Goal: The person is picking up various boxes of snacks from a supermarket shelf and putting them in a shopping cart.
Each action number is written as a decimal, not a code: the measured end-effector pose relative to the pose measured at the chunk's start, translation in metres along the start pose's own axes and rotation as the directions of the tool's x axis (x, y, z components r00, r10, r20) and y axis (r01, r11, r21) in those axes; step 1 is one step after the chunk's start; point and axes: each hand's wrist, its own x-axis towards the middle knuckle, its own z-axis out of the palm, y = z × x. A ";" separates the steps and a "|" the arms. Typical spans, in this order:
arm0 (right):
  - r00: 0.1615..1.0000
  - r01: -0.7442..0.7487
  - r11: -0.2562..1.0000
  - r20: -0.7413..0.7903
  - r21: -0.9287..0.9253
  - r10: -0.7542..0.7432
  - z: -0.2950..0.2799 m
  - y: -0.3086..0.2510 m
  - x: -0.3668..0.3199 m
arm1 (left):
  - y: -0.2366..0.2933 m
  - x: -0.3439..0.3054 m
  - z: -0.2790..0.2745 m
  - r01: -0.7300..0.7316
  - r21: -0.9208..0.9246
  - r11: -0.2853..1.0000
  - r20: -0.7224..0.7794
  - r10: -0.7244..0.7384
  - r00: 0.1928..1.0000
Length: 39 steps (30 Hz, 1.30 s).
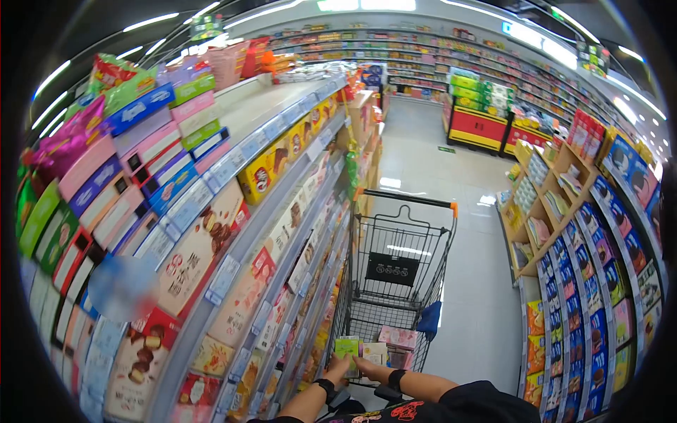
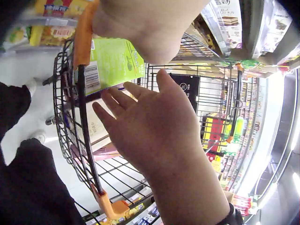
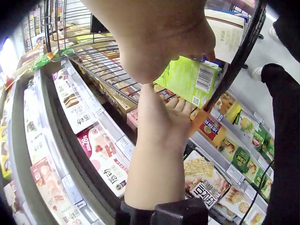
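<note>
At the cart's near end, my left hand (image 1: 338, 367) is beside a green box (image 1: 346, 346), and my right hand (image 1: 370, 367) is beside a pale box (image 1: 374, 352). The left wrist view shows the right hand (image 2: 154, 117) with fingers extended and slightly spread, by the green box (image 2: 115, 63) and pale box (image 2: 89, 124). In the right wrist view, the left hand (image 3: 164, 117) has loosely bent fingers at the green box's (image 3: 190, 82) lower edge; no firm grip is visible. Contact with the boxes is unclear.
The black wire cart (image 1: 400, 222) has pink boxes (image 1: 398, 337) inside. Close on the left runs a packed shelf (image 1: 211, 247). Another shelf (image 1: 585, 296) stands right, beyond a strip of floor (image 1: 465, 282). Red-and-yellow display stands (image 1: 478, 129) are farther ahead.
</note>
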 end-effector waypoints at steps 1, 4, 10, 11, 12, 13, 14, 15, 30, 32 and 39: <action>0.999 -0.040 0.999 -0.032 -0.030 0.039 0.009 -0.031 -0.040 | 0.005 -0.010 -0.006 -0.014 0.005 1.000 -0.017 0.014 1.000; 0.995 -0.096 0.988 -0.007 -0.120 0.095 0.001 -0.045 -0.072 | 0.028 -0.058 -0.022 -0.049 0.044 0.998 -0.149 0.055 0.987; 0.991 0.126 0.828 0.029 -0.547 -0.131 -0.028 -0.042 -0.114 | 0.031 -0.111 0.009 -0.265 0.019 0.964 -0.391 0.251 0.885; 0.968 0.217 0.710 0.055 -0.670 -0.244 -0.027 -0.048 -0.135 | 0.029 -0.116 0.018 -0.308 0.033 0.951 -0.407 0.294 0.865; 0.930 0.302 0.561 0.109 -0.771 -0.350 -0.024 -0.052 -0.154 | 0.027 -0.122 0.026 -0.346 0.047 0.937 -0.426 0.332 0.842; 0.872 0.390 0.510 0.130 -0.767 -0.471 -0.022 -0.050 -0.163 | 0.034 -0.134 0.026 -0.334 0.042 0.942 -0.441 0.318 0.839; 0.855 0.430 0.460 0.186 -0.777 -0.485 -0.023 -0.053 -0.176 | 0.040 -0.146 0.023 -0.345 0.013 0.939 -0.469 0.310 0.827; 0.834 0.471 0.408 0.243 -0.782 -0.496 -0.019 -0.063 -0.187 | 0.044 -0.156 0.017 -0.357 -0.014 0.934 -0.498 0.303 0.813; 0.166 0.920 -0.266 0.900 -0.289 -0.402 0.225 -0.294 -0.289 | 0.058 -0.449 -0.271 -0.561 0.340 0.754 -0.911 0.412 0.001; 0.020 0.945 -0.283 0.891 -0.165 -0.454 0.281 -0.318 -0.323 | 0.055 -0.502 -0.310 -0.487 0.429 0.761 -0.891 0.444 -0.092; -0.316 0.809 -0.578 0.908 0.105 -0.277 0.421 -0.374 -0.469 | 0.043 -0.648 -0.422 -0.122 0.731 0.671 -0.680 0.702 -0.212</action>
